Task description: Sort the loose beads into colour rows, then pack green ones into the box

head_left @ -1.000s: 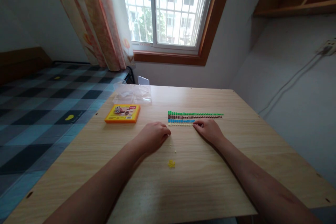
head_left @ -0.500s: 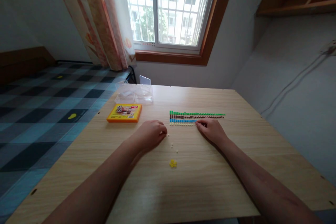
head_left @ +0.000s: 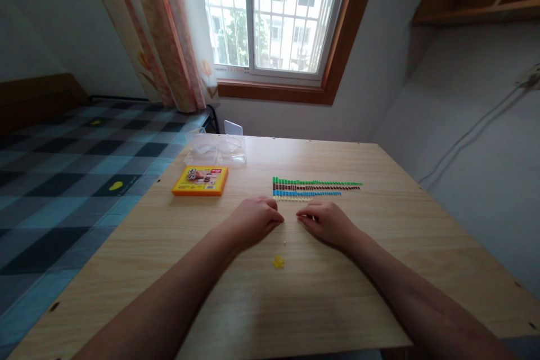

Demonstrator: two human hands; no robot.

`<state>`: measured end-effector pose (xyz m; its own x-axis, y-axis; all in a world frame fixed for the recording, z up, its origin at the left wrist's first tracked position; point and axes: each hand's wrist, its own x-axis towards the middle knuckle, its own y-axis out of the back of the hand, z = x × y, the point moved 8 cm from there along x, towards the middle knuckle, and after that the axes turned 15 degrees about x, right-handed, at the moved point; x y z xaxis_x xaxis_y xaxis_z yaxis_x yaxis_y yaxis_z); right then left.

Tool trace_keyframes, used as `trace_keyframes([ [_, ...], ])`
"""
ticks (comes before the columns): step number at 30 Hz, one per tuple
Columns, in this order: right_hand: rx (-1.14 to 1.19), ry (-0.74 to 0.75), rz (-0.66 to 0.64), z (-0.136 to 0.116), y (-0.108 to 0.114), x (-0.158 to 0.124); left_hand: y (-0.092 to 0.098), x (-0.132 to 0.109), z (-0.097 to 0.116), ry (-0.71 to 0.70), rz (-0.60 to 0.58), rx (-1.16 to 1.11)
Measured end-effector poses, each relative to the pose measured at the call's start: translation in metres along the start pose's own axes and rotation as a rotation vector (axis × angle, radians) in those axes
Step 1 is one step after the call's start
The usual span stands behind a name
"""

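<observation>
My left hand (head_left: 256,220) rests on the table just below the rows of small bricks, its thumb and fingertips pinched together. Whatever lies in that pinch is too small to make out. Facing it from the right, my right hand (head_left: 327,221) also has thumb and forefinger closed, with its fingertips a short way from my left ones. Behind both hands lie lined-up rows of tiny green bricks (head_left: 295,181), brown bricks (head_left: 295,187), blue bricks (head_left: 295,193) and cream bricks (head_left: 291,199). One loose white piece (head_left: 284,242) and a small pile of yellow pieces (head_left: 278,261) sit nearer me.
A yellow-orange box (head_left: 199,181) with a printed lid lies left of the rows. Behind it stand clear plastic containers (head_left: 215,151). The wooden table (head_left: 337,304) has a checked bed (head_left: 105,180) on its left and a window beyond.
My right hand has moved left and nearer me, away from the cream row's end. My left hand has shifted right and slightly nearer, over where loose white pieces lay.
</observation>
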<state>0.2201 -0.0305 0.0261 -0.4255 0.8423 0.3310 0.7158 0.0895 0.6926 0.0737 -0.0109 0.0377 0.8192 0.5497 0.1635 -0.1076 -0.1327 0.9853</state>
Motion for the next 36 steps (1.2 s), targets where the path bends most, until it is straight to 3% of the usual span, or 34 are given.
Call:
trace_keyframes([
  [9,-0.072,-0.004,-0.058,-0.012,-0.022,-0.002,-0.004,-0.003,-0.003,-0.006,-0.02,-0.066],
  [28,-0.089,-0.027,-0.011,-0.011,-0.024,0.002,-0.005,-0.001,0.001,-0.036,0.0,-0.067],
  [32,-0.117,-0.05,0.005,-0.005,-0.012,0.002,-0.005,-0.002,-0.002,-0.023,-0.004,-0.05],
  [36,-0.14,-0.16,0.155,0.025,0.026,-0.002,0.001,-0.006,-0.015,0.06,0.02,-0.025],
])
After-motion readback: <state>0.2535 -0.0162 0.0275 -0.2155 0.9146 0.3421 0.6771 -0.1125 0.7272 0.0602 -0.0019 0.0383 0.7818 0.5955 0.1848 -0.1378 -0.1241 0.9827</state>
